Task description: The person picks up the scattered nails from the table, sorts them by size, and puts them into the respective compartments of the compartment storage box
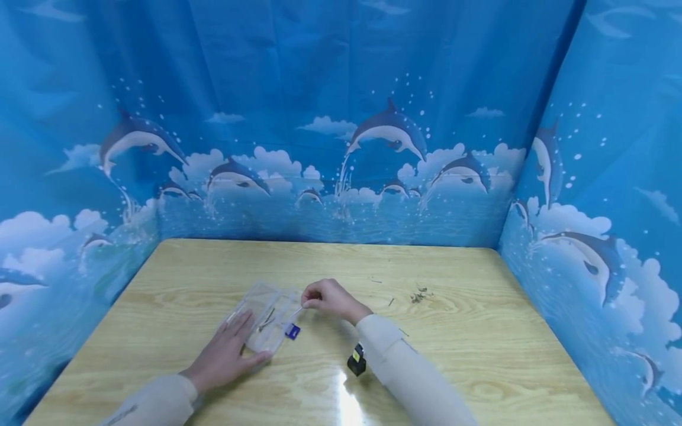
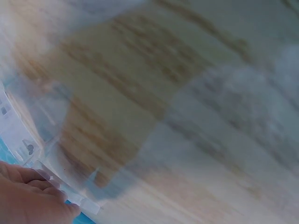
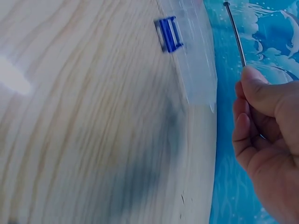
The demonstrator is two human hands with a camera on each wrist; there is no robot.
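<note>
A clear plastic divided box point(image 1: 276, 342) lies on the table with a blue latch point(image 1: 292, 331) at its right side. My left hand point(image 1: 228, 354) rests on the box's near left part, thumb spread along the near edge; the left wrist view has its fingers point(image 2: 39, 179) against the clear wall. Thin metal pieces point(image 1: 267, 319) lie inside one compartment. Just right of the box, my right hand point(image 1: 331, 299) pinches a long nail point(image 3: 236, 35) between thumb and fingertips, its flat head pointing away from the hand. The other right fingers curl in toward the palm.
Right of my right hand a small heap of dark nails point(image 1: 421, 294) lies on the wooden table point(image 1: 479, 355). Single nails point(image 1: 391, 302) are scattered nearby. A small black object with a yellow label point(image 1: 357, 360) stands beside the right sleeve. Dolphin-print curtains point(image 1: 341, 118) enclose the table's back and sides.
</note>
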